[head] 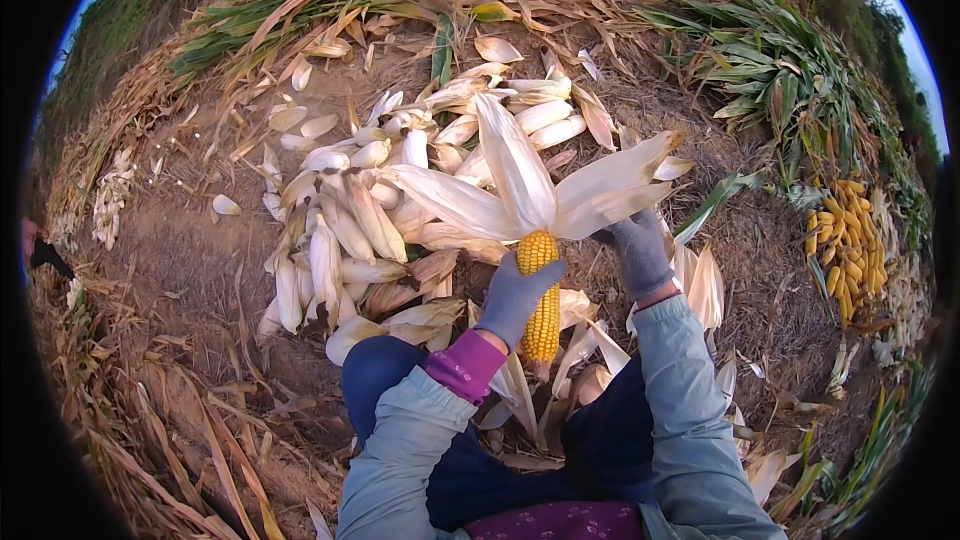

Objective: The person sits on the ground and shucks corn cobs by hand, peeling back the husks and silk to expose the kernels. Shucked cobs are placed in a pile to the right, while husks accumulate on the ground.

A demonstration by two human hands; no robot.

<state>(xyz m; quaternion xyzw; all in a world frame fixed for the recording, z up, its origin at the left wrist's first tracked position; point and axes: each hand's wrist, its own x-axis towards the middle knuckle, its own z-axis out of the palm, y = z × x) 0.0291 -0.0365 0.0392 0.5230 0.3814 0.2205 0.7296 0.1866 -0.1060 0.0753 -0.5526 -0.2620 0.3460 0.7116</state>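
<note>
My left hand (516,298), in a grey glove, is wrapped around a yellow ear of corn (541,322). Pale husk leaves (517,165) fan out from the ear's far end, peeled back so the kernels are bare. My right hand (637,251), gloved the same way, is at the right-hand husk leaf, its fingers partly hidden behind it; whether they grip it is not clear. Just beyond lies a heap of unshelled ears in their husks (367,217). Loose husk pieces (577,367) are strewn between my legs.
A pile of bare yellow ears (849,244) lies on the ground at the right. Cut green corn stalks (780,82) are stacked at the upper right, and drier stalks (300,7) along the back. Scattered husks (112,199) lie at the left, near part of another person (45,251) at the rim.
</note>
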